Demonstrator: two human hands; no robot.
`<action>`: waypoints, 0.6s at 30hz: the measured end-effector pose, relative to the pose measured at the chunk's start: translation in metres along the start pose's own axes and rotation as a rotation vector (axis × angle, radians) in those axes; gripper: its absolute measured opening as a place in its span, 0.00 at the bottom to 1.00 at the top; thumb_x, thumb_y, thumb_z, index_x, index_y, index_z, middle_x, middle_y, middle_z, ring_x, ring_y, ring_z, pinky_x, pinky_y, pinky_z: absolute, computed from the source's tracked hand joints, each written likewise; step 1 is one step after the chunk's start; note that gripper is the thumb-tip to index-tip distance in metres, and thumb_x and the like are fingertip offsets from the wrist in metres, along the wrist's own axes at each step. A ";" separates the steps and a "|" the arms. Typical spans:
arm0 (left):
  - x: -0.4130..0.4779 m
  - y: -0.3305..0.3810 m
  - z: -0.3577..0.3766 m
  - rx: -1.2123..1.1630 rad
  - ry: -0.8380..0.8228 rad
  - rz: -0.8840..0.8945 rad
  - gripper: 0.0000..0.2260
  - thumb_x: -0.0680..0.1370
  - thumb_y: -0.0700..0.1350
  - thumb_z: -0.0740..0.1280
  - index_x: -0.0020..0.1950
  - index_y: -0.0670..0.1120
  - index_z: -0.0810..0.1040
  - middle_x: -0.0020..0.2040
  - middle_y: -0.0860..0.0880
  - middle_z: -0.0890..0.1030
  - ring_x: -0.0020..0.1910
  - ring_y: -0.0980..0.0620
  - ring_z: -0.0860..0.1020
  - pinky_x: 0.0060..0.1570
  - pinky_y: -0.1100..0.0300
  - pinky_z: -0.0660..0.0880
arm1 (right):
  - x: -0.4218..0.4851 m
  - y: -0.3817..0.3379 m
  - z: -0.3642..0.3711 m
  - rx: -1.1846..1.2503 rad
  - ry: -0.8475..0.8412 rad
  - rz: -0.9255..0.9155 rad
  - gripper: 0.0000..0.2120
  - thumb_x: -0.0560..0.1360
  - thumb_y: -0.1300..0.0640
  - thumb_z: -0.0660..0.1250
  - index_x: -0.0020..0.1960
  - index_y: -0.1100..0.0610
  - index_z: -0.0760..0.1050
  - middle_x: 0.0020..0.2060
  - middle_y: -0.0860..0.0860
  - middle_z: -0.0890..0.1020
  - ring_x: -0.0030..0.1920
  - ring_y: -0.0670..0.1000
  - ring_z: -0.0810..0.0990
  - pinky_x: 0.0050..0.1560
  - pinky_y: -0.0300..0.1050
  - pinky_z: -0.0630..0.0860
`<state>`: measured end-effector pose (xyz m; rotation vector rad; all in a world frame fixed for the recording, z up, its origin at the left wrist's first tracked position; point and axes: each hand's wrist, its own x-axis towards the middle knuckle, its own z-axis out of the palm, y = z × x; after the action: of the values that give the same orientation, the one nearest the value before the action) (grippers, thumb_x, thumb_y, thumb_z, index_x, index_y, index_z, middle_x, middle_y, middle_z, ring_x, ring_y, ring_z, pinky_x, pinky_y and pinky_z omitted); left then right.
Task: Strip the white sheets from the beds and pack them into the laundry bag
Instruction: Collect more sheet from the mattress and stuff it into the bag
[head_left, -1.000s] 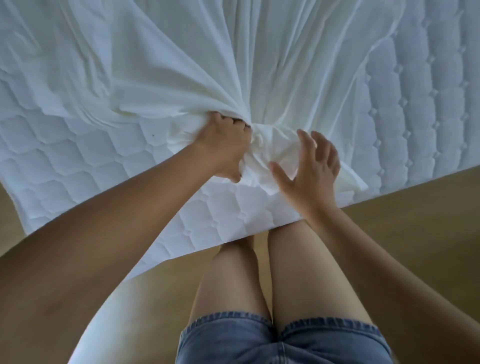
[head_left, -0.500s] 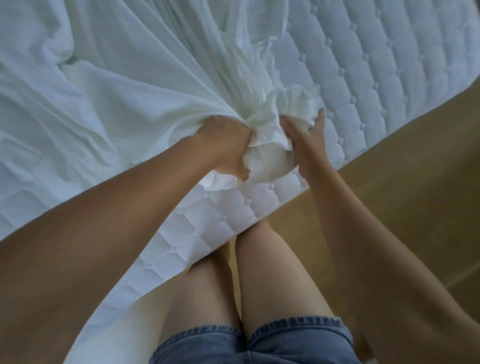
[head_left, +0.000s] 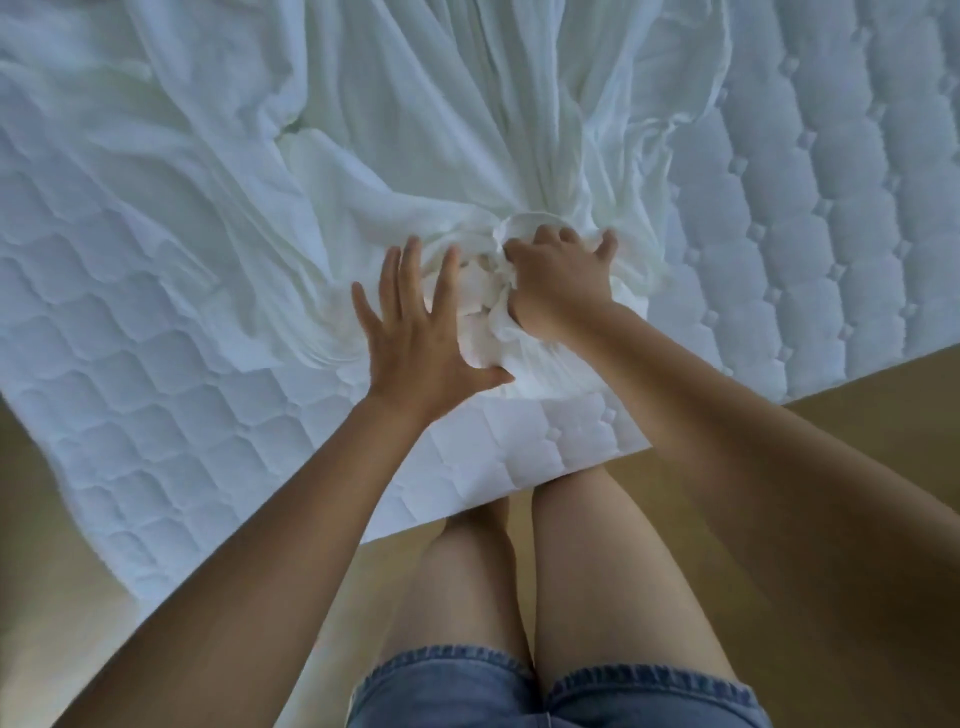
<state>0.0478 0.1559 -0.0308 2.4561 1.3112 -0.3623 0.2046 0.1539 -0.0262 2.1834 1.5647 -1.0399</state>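
A crumpled white sheet (head_left: 374, 130) lies loose over the quilted mattress (head_left: 130, 374), gathered into a bunch near the mattress corner in front of me. My right hand (head_left: 558, 286) grips the top of that bunch with curled fingers. My left hand (head_left: 421, 332) is spread with straight fingers, its palm on the left side of the bunch. No laundry bag is in view.
The bare quilted mattress (head_left: 831, 208) shows to the right and left of the sheet. Its corner (head_left: 571, 447) points at my legs. Wooden floor (head_left: 857, 415) runs along both sides of the corner.
My left hand has let go of the bunch and now lies spread on it. My right hand has closed on the bunch higher up. More sheet is gathered toward the corner.
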 end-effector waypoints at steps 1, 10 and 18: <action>0.004 0.001 -0.003 -0.041 -0.123 -0.056 0.57 0.59 0.72 0.70 0.79 0.47 0.49 0.78 0.38 0.49 0.76 0.38 0.48 0.67 0.31 0.51 | 0.003 -0.002 0.001 -0.001 0.011 0.004 0.21 0.73 0.57 0.62 0.66 0.49 0.69 0.67 0.55 0.64 0.69 0.59 0.60 0.70 0.69 0.49; 0.063 0.016 0.001 0.031 -0.394 0.170 0.56 0.54 0.74 0.70 0.76 0.58 0.51 0.73 0.47 0.65 0.71 0.46 0.64 0.65 0.42 0.62 | -0.014 0.030 0.009 0.344 0.425 -0.253 0.35 0.66 0.48 0.64 0.69 0.63 0.65 0.62 0.62 0.70 0.63 0.56 0.62 0.68 0.60 0.62; 0.071 -0.007 -0.024 -0.191 -0.386 0.116 0.50 0.58 0.71 0.71 0.76 0.56 0.60 0.71 0.51 0.70 0.69 0.46 0.67 0.66 0.50 0.67 | -0.007 0.024 -0.010 -0.405 -0.123 -0.405 0.53 0.62 0.37 0.73 0.75 0.56 0.50 0.75 0.57 0.53 0.75 0.63 0.49 0.69 0.63 0.58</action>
<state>0.0825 0.2227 -0.0362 2.1551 0.9886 -0.6142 0.2296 0.1454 -0.0186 1.5479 2.0001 -0.8415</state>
